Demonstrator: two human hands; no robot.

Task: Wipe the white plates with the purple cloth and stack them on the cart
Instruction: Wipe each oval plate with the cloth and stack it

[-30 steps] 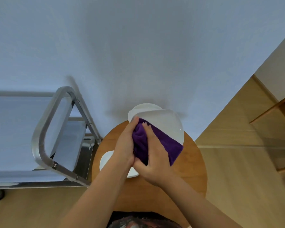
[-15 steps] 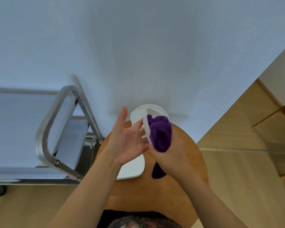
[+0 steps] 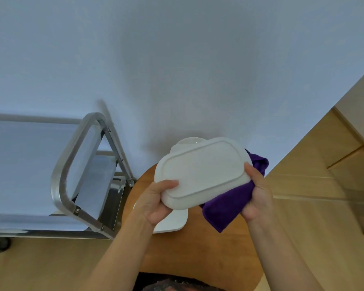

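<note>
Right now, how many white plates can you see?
3. One plate is held up in both hands, underside showing; one peeks out behind it by the wall; one lies on the round table under the left hand. More may be hidden.

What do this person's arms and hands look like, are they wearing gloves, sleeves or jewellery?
Both forearms are bare right down to the bottom of the picture, with no sleeves in view. The left hand and the right hand wear no gloves. No watch, bracelet or ring shows on either.
</note>
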